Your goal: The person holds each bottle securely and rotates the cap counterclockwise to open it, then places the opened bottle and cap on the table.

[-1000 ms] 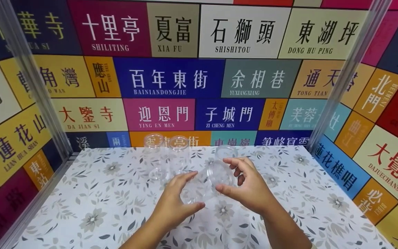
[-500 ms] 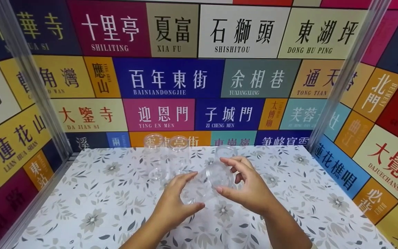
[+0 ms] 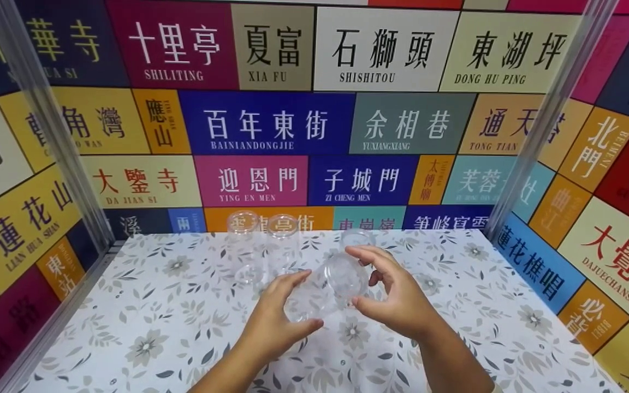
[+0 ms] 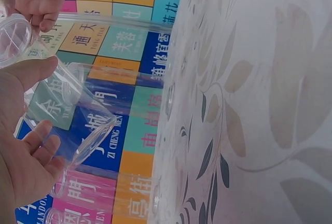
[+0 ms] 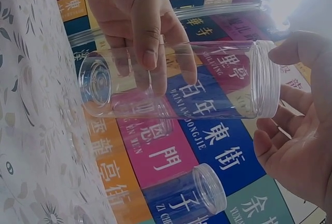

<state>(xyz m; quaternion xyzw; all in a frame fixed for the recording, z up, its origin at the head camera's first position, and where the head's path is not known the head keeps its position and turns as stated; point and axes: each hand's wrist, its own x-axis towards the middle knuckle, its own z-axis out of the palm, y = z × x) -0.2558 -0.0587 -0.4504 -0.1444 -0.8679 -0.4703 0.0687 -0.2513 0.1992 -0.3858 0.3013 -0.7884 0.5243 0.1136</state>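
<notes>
Gripping one jar, hands hang well between side edges of the tabletop.

Near jar: in our left hand, lid rightward.
Paired jars: behind, on the table.
Lone jar: behind our right hand.

And there they stand, two clear jars left of centre near the back edge of the floral worktop, a third jar to their right, bright lettered panels rising behind!
</notes>
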